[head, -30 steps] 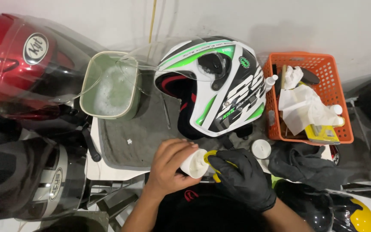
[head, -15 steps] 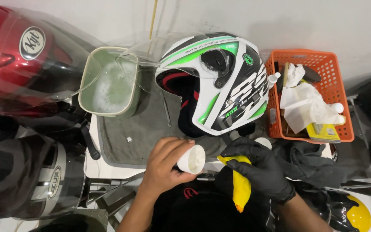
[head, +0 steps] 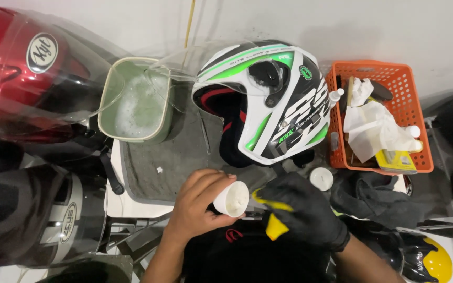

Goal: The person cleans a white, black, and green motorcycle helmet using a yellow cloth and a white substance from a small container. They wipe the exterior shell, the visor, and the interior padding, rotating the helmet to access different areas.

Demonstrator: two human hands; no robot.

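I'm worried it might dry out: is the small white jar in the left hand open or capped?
Open. The white jar in the left hand shows its pale contents; a round white lid lies apart.

right hand (head: 302,212): sponge (head: 274,219) off jar mouth, now just right of jar (head: 231,198) | jar: tilted, opening facing up-right

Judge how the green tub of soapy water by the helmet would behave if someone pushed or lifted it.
The green tub looks well filled with foamy water, so it is probably heavy for its size and apt to slosh if shoved. It sits partly on the grey towel, which may drag and bunch rather than let it slide. Wet walls could be slippery.
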